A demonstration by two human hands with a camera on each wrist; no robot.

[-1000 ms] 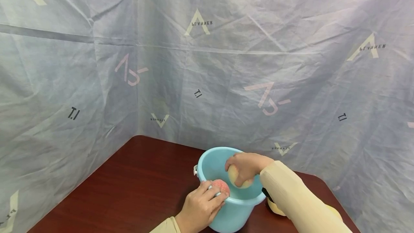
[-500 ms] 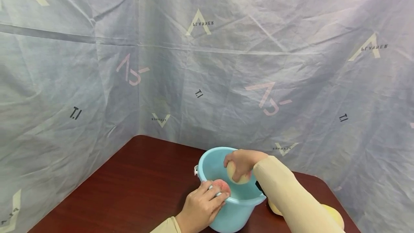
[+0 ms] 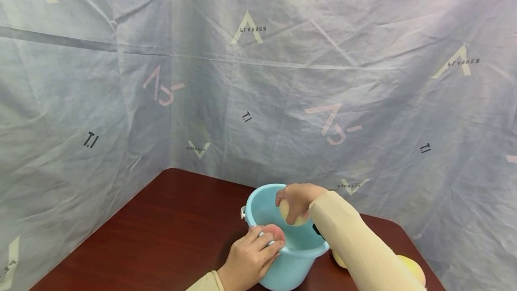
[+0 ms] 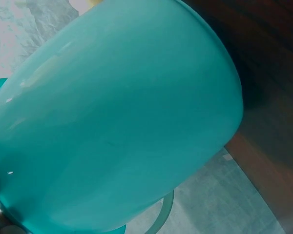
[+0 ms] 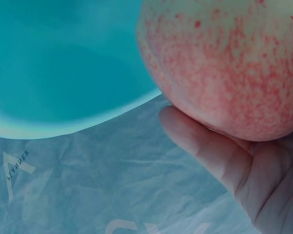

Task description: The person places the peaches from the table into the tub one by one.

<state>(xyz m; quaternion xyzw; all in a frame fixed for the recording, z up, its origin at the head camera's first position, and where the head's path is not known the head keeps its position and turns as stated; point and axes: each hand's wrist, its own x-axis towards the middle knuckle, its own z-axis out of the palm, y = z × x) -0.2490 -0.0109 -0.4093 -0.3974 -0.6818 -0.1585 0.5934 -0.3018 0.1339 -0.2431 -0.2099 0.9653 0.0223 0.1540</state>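
Observation:
A light blue bucket point(image 3: 288, 266) stands on the dark red table, and its outer wall point(image 4: 117, 112) fills most of the left wrist view. My left hand point(image 3: 250, 255) grips the near left of its rim, fingers curled over the edge. Just inside the rim, at those fingertips, shows a pink peach point(image 3: 274, 232), partly covered by the fingers. Over the bucket's mouth my right hand point(image 3: 298, 199) holds a pale yellow peach point(image 3: 286, 212). The right wrist view shows red speckles on this peach point(image 5: 229, 73), with the thumb point(image 5: 200, 141) against its side.
Two yellowish fruits lie on the table at the right: one point(image 3: 338, 258) beside the bucket, partly behind my right sleeve, the other point(image 3: 415, 269) near the right edge. The table point(image 3: 161, 237) extends left of the bucket. A grey printed curtain point(image 3: 258, 80) hangs behind it.
My right hand has moved slightly left and up with the peach, still over the bucket. My left hand stays on the rim.

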